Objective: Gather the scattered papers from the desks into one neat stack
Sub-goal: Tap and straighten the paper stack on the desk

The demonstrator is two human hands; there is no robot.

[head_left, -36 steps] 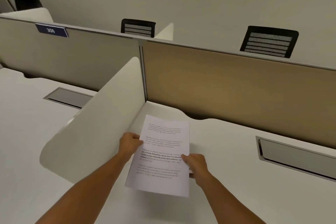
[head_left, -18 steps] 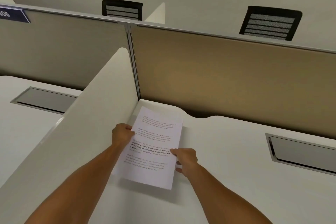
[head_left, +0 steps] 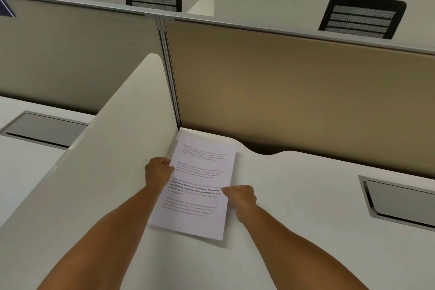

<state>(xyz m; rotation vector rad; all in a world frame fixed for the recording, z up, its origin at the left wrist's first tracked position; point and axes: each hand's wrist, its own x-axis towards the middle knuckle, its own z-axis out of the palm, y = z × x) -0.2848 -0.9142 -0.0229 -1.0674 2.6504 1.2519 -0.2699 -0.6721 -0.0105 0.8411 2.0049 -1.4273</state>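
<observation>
Since half a second ago the white printed sheets of paper (head_left: 200, 186) have gone further into the back left corner of the white desk (head_left: 306, 207), and their far edge now lies just beside the foot of the tan fabric back panel (head_left: 294, 92). The sheets sit lower and flatter than before; whether they lie fully on the desk I cannot tell.

The left hand (head_left: 158, 172) is closed on the sheets' left edge, near the middle of that edge, fingers curled under and thumb on top. The right hand (head_left: 240, 196) pinches the right edge lower down, thumb pressed on the printed face.

The sheets' left edge runs close along the white curved side divider (head_left: 113, 160), with little room on that side. To the right the desk top is bare as far as the grey recessed cable hatch (head_left: 400, 200) near the right edge. The desk's back edge dips in a shallow cut-out just right of the sheets. Two black mesh chair backs (head_left: 362, 16) show above the panels.
</observation>
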